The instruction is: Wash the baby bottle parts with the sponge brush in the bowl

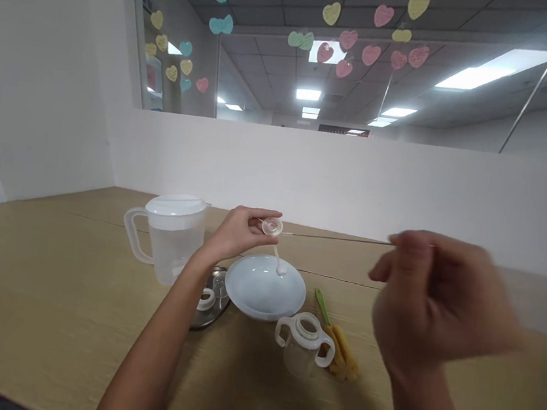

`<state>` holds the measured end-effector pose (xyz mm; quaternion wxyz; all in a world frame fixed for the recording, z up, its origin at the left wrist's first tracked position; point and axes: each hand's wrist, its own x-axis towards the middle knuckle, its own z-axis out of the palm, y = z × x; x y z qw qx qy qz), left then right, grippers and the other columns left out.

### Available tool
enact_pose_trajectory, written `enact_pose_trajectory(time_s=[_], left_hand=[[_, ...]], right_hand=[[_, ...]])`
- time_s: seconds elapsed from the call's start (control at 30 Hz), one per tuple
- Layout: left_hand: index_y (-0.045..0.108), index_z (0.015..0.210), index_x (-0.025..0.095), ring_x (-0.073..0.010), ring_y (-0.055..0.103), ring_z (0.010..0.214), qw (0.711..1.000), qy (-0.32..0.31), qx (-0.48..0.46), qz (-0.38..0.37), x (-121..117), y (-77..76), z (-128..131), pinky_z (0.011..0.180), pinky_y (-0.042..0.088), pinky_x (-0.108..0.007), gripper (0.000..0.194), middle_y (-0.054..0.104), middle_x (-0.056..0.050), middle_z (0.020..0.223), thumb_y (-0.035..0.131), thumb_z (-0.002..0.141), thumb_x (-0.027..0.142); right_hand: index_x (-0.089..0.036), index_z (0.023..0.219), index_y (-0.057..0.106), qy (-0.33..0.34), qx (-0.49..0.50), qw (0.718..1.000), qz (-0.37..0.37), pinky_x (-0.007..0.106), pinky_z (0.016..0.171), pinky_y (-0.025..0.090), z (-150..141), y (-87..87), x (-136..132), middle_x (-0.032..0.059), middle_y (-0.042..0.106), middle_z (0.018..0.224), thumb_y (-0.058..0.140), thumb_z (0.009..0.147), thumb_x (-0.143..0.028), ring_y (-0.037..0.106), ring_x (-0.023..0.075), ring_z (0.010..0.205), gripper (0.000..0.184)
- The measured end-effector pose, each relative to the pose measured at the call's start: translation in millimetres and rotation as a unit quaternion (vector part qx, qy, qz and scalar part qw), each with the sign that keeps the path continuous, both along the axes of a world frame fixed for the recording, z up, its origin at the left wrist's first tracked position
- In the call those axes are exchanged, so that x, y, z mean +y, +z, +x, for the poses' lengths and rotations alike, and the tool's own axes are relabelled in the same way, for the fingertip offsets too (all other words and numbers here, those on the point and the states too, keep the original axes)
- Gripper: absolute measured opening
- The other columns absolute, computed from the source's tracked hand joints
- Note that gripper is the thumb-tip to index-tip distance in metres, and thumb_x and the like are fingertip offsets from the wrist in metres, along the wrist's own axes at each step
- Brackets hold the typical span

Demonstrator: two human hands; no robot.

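Left hand (pixel 238 230) raised over white bowl (pixel 264 288), fingers pinched on small clear disc with thin tube (pixel 273 228) hanging toward bowl. Right hand (pixel 433 302) blurred, raised near bench's right side, fingers curled; cannot tell if holding anything. Bowl mid-bench. Lidded jug (pixel 171 236) left of it. Handled cup (pixel 304 345) and yellow brush (pixel 339 344) toward near edge. Metal dish (pixel 210 300) beside bowl.

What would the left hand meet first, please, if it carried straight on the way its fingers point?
Probably the raised right hand, since the left hand, holding a small straw lid, points rightward above the white bowl; depth is unclear.
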<state>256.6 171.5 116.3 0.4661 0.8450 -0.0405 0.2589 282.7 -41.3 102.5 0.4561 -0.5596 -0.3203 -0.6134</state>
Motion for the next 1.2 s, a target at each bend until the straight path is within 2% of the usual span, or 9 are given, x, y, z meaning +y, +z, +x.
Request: enact_pose_trajectory(time_s=[0.03, 0.13, 0.33, 0.43, 0.7, 1.03, 1.2], left_hand=[[0.062, 0.113, 0.014, -0.0161, 0.061, 0.083, 1.000, -0.006, 0.007, 0.001, -1.3, 0.4, -0.7, 0.075, 0.050, -0.026, 0.051, 0.068, -0.007, 0.096, 0.073, 0.064, 0.020], [0.063, 0.112, 0.015, -0.0139, 0.060, 0.075, 0.999, -0.005, 0.030, 0.022, -4.4, 0.5, -0.9, 0.069, 0.049, -0.024, 0.049, 0.068, -0.005, 0.088, 0.071, 0.064, 0.018], [0.063, 0.112, 0.016, -0.0146, 0.059, 0.076, 0.998, -0.010, 0.039, 0.044, -3.7, -2.3, 3.9, 0.068, 0.048, -0.024, 0.049, 0.067, -0.006, 0.091, 0.070, 0.063, 0.016], [0.062, 0.113, 0.015, -0.0153, 0.059, 0.077, 0.998, -0.019, 0.051, 0.042, -4.6, -3.3, 5.1, 0.069, 0.048, -0.025, 0.050, 0.067, -0.007, 0.093, 0.069, 0.063, 0.016], [0.064, 0.110, 0.016, -0.0145, 0.058, 0.079, 0.994, -0.011, 0.040, 0.098, -7.6, -6.8, 7.7, 0.073, 0.047, -0.025, 0.049, 0.067, -0.005, 0.098, 0.069, 0.062, 0.013], [0.063, 0.111, 0.014, -0.0162, 0.060, 0.082, 0.995, -0.021, 0.050, 0.080, -9.8, -4.0, 3.6, 0.073, 0.047, -0.025, 0.049, 0.068, -0.005, 0.097, 0.069, 0.063, 0.014], [0.063, 0.111, 0.014, -0.0171, 0.061, 0.084, 0.996, -0.024, 0.046, 0.073, -10.8, -3.7, 4.0, 0.073, 0.048, -0.026, 0.049, 0.067, -0.007, 0.100, 0.070, 0.062, 0.015]], right_hand=[[-0.019, 0.079, 0.057, -0.001, -0.012, 1.000, 0.028, 0.024, 0.045, 0.036, 1.3, 1.1, 8.2, -0.0006, 0.054, 0.056, 0.052, 0.088, -0.024, 0.051, 0.0102, 0.046, 0.011], [-0.018, 0.073, 0.056, 0.010, -0.030, 0.999, 0.036, 0.021, 0.041, 0.035, 7.2, 1.8, 20.0, -0.0041, 0.049, 0.049, 0.053, 0.087, -0.023, 0.047, 0.0068, 0.041, 0.015], [-0.018, 0.071, 0.056, 0.035, -0.092, 0.993, 0.061, 0.017, 0.038, 0.034, 9.3, 1.2, 16.6, -0.0063, 0.048, 0.048, 0.056, 0.084, -0.020, 0.045, 0.0044, 0.039, 0.014], [-0.017, 0.072, 0.057, 0.037, -0.090, 0.994, 0.050, 0.017, 0.040, 0.034, 8.0, 0.8, 17.0, -0.0062, 0.049, 0.049, 0.056, 0.084, -0.018, 0.045, 0.0042, 0.040, 0.012], [-0.017, 0.072, 0.054, -0.007, -0.101, 0.994, -0.026, 0.016, 0.042, 0.032, 13.2, 1.3, 21.6, -0.0065, 0.046, 0.048, 0.055, 0.085, -0.015, 0.040, 0.0032, 0.041, 0.013], [-0.016, 0.070, 0.054, -0.083, -0.124, 0.988, -0.030, 0.018, 0.043, 0.030, 10.1, 4.5, 17.0, -0.0063, 0.047, 0.046, 0.056, 0.086, -0.017, 0.039, 0.0040, 0.040, 0.016], [-0.016, 0.070, 0.055, -0.084, -0.126, 0.988, -0.032, 0.018, 0.044, 0.032, 7.2, 2.4, 20.4, -0.0060, 0.051, 0.048, 0.057, 0.085, -0.018, 0.040, 0.0035, 0.040, 0.015]])
